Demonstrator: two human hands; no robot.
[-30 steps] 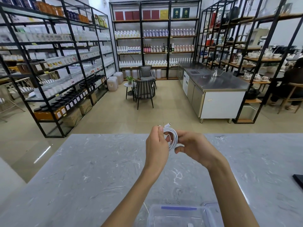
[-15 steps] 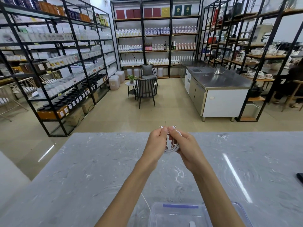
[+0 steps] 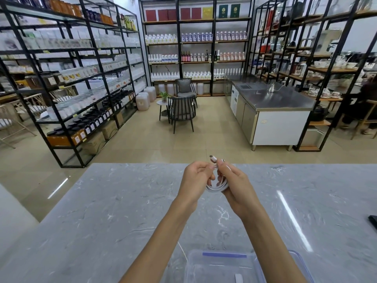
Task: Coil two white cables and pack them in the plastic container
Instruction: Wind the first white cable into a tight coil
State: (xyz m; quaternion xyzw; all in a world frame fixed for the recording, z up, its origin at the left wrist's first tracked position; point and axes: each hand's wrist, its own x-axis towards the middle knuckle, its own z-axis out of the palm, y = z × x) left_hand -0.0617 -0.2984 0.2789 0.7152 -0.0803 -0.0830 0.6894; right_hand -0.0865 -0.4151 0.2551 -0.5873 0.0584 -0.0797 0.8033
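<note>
Both hands met above the marble counter (image 3: 114, 201), at about twelve o'clock from where I was watching. My left hand (image 3: 196, 177) was curled shut around one side of the white cable (image 3: 217, 187), and my right hand (image 3: 234, 184) was closed on the other side, its thumb and forefinger pinching near the plug (image 3: 213, 159) that stuck up between the two. The cable hung as a small coil under the fingers, clear of the counter; I judged I held it up there so the loops would stay stacked and the loose end could be tucked in. The plastic container (image 3: 222, 262) sat open at six o'clock, just below my forearms, close enough that a finished coil could be dropped straight down into it. A thin white line (image 3: 182, 251) ran along the counter at the container's left edge, at about seven o'clock; I took it for the second cable, though I could not tell for certain. A dark object (image 3: 373, 220) lay at three o'clock, well apart.
</note>
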